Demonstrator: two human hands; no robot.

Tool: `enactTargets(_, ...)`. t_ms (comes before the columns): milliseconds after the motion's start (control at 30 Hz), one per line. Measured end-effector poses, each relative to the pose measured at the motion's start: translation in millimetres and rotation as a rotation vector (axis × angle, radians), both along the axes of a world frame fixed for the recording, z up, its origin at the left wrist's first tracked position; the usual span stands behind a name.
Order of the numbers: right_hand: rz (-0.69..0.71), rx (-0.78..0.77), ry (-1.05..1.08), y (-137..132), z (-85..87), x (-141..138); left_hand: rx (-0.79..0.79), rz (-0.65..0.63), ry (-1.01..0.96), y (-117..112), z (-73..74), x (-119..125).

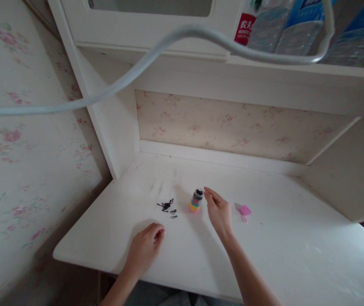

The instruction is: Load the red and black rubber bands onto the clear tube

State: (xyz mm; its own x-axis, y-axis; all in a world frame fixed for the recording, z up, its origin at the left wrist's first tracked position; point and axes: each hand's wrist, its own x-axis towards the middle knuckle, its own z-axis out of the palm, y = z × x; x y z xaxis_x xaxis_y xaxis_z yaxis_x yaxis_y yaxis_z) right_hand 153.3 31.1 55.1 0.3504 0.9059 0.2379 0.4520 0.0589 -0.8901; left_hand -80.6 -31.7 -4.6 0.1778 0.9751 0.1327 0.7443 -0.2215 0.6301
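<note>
A small clear jar (196, 200) stands upright on the white desk, filled with layers of yellow, pink, blue and, at the top, black small bands. My right hand (219, 209) is beside its mouth, thumb and fingertips pinched together near the rim; anything between them is too small to make out. To the left of the jar lies a small heap of thin black bands (166, 205), with a couple of loose dark loops (173, 211) beside it. Nearer to me, my left hand (146, 246) rests on the desk with its fingers curled closed, hiding whatever they may hold.
A pink lid-like piece with a strap (244, 210) lies right of my right hand. Across the upper view runs a pale, bent tube (156, 49). Overhead, a white cabinet (150, 29) and bottles (299, 32) stand above the white desk (283, 250).
</note>
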Motion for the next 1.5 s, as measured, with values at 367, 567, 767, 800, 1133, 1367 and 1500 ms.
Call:
enactTargets(367,0.085,0.105,-0.415,-9.8,-8.3,5.6,-0.038,0.094,0.186,13.4,10.1,20.3)
enactTargets(567,0.095,0.005,-0.61,-6.6,5.1,5.3,0.035,0.103,0.286,30.1,10.3,37.0)
enactTargets(767,0.118,-0.11,-0.879,-5.6,26.7,1.1,0.068,0.1,0.385,35.4,5.0,44.0)
enactTargets(800,0.12,-0.126,-0.911,-5.2,28.9,0.3,0.071,0.098,0.392,35.2,4.4,44.2)
enactTargets(1133,0.162,-0.121,-0.859,-3.2,27.9,3.0,0.077,0.097,-0.024,37.2,10.8,37.4)
enactTargets(1367,0.173,-0.014,-0.667,-6.0,14.8,10.2,0.209,0.054,-0.242,56.1,69.7,63.0)
enactTargets(1500,0.154,0.045,-0.457,-16.2,-1.7,13.7,0.292,-0.005,-0.248,70.3,93.4,82.8)
